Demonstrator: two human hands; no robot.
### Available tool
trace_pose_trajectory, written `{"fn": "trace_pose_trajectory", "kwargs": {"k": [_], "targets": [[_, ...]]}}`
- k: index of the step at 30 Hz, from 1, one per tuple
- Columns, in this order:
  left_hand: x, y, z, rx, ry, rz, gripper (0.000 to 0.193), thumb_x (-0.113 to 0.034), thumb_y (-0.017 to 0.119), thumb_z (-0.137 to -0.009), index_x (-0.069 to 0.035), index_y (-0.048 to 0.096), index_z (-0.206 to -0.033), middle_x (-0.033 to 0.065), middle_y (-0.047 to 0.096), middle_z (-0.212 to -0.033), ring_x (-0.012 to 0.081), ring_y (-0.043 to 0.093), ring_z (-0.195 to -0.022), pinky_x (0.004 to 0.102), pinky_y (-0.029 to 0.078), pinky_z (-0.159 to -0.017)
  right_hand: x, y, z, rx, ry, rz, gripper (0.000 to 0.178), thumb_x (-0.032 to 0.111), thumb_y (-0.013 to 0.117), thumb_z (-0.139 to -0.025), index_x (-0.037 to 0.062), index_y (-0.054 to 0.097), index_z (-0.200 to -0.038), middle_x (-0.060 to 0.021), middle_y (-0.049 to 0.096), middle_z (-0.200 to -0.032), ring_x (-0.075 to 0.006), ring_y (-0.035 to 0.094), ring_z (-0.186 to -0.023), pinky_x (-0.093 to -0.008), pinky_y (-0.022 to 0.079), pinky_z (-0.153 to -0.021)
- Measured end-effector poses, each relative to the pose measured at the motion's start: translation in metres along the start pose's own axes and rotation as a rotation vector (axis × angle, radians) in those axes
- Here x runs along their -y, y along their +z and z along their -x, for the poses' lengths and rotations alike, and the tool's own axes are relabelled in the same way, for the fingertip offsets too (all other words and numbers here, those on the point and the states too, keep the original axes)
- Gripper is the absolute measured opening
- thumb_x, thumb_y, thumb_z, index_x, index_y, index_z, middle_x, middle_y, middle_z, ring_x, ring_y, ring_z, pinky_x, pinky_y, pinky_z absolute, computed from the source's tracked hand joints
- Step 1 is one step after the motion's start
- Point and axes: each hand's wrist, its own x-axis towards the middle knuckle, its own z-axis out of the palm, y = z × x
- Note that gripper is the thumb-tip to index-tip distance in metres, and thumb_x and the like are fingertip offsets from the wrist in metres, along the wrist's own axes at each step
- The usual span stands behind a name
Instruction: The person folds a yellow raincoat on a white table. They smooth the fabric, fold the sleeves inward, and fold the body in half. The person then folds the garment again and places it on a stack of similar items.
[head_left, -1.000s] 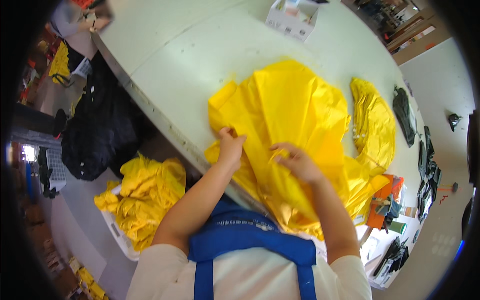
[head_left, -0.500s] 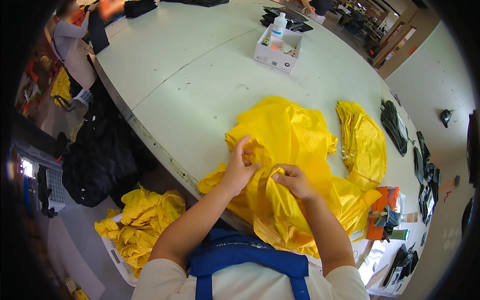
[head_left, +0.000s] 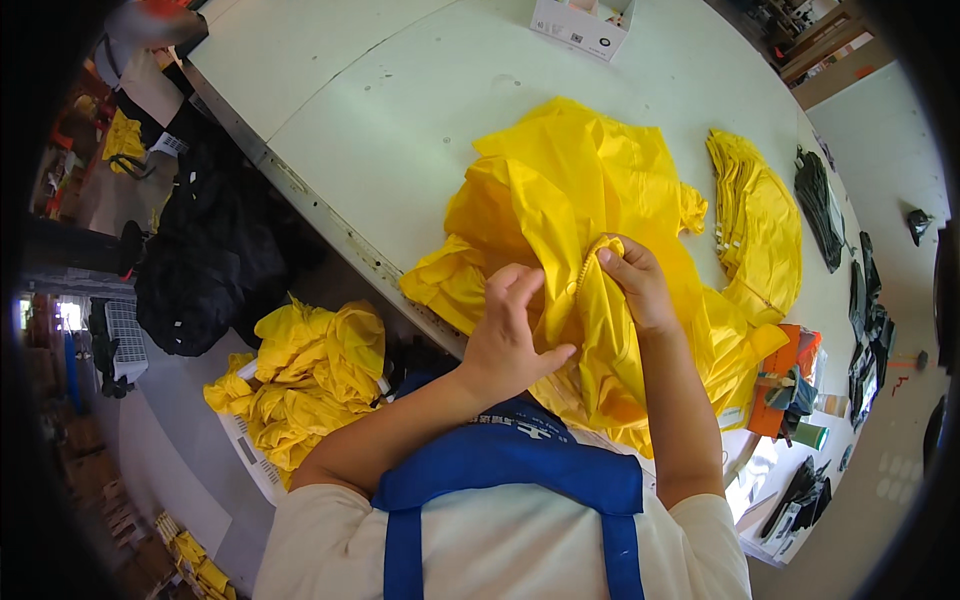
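A shiny yellow garment with a zipper [head_left: 590, 150] lies bunched on the pale table in front of me, its lower part hanging over the near edge toward my apron. My right hand [head_left: 638, 285] pinches the top end of the zipper edge between thumb and fingers, lifting that strip of cloth. Yellow zipper teeth run down from the pinch along the fold. Just left of the zipper, my left hand [head_left: 510, 330] has its fingers apart and thumb stretched out over the cloth, gripping nothing that I can see.
Right of the garment lies a stack of folded yellow pieces [head_left: 755, 220], with black bundles [head_left: 820, 208] beyond. An orange box [head_left: 780, 385] holds small items. A white box [head_left: 580, 28] stands at the back. Below the table's left edge, a white basket [head_left: 245, 450] holds yellow cloth.
My right hand has raised the zipper edge upward. My left hand has let go of the cloth and opened, moving nearer to me. The view has tilted down.
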Motion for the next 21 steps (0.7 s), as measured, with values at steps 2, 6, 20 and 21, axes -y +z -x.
{"fn": "trace_pose_trajectory", "kwargs": {"k": [2, 6, 20, 21], "targets": [[0.010, 0.002, -0.005, -0.105, 0.241, -0.270, 0.076, -0.005, 0.074, -0.062, -0.005, 0.031, -0.126, 0.0209, 0.035, -0.122, 0.0365, 0.050, -0.101, 0.0392, 0.049, -0.083, 0.002, 0.006, 0.000, -0.017, -0.008, 0.043, 0.012, 0.014, 0.060, -0.090, 0.0026, 0.062, -0.093, 0.0017, 0.061, -0.080, -0.0064, 0.056, -0.069, -0.0207, 0.045, -0.064], [0.010, -0.010, -0.021, -0.053, 0.157, -0.425, 0.057, -0.009, 0.072, -0.066, -0.003, 0.046, -0.116, 0.0184, 0.038, -0.117, 0.0369, 0.050, -0.100, 0.0396, 0.048, -0.081, -0.002, 0.015, -0.002, -0.085, -0.071, 0.182, 0.013, 0.015, 0.061, -0.090, 0.0020, 0.062, -0.089, 0.0037, 0.058, -0.077, -0.0033, 0.050, -0.066, -0.0192, 0.041, -0.060], [0.034, -0.047, -0.022, 0.024, -0.797, 1.437, 0.031, -0.010, 0.055, -0.089, -0.007, 0.046, -0.119, 0.0063, 0.058, -0.113, 0.0122, 0.057, -0.095, 0.0313, 0.047, -0.078, -0.002, 0.008, -0.015, -0.136, 0.014, 0.085, 0.016, 0.015, 0.061, -0.090, 0.0001, 0.064, -0.092, -0.0014, 0.065, -0.080, -0.0073, 0.058, -0.066, -0.0207, 0.047, -0.062], [0.031, -0.042, -0.015, 0.057, -0.811, 1.248, 0.033, -0.010, 0.055, -0.089, -0.007, 0.046, -0.120, 0.0056, 0.059, -0.112, 0.0113, 0.056, -0.095, 0.0305, 0.047, -0.079, -0.002, 0.009, -0.015, -0.142, 0.025, 0.058, 0.016, 0.015, 0.061, -0.090, -0.0002, 0.064, -0.092, -0.0017, 0.065, -0.080, -0.0076, 0.059, -0.066, -0.0208, 0.047, -0.063]]}}
